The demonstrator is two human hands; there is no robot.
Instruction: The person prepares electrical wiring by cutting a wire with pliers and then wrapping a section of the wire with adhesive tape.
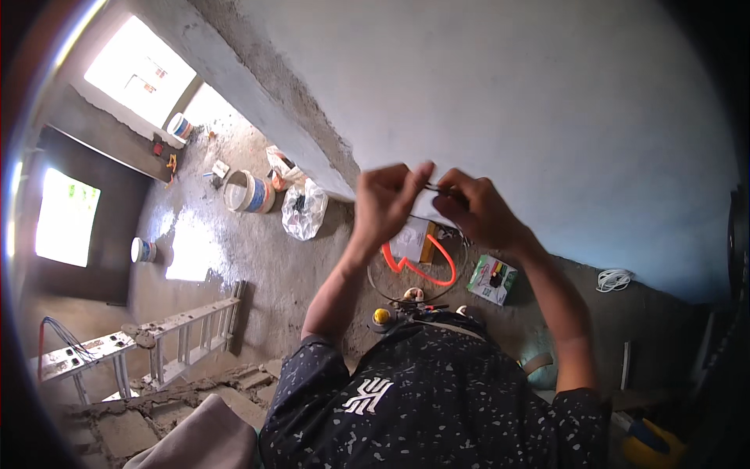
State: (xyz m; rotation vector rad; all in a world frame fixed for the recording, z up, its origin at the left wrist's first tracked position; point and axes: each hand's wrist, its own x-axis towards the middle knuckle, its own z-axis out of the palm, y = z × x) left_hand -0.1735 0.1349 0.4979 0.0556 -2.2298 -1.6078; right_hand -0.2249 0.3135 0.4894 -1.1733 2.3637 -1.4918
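Both hands are raised close together in front of the grey wall. My left hand is closed, its thumb pointing up, pinching one side of a thin dark wire. Just to the right, my right hand is closed with its fingers curled on the same wire. Only a short piece of it shows between the fingertips, and the rest is hidden by the hands. Below them a bright orange flexible tube lies bent near a box, and a thin dark cable curves around that area.
A green and white box and a coil of white cable lie along the wall. To the left are an aluminium ladder, a plastic bag and a paint bucket. Rough brickwork borders the lower left.
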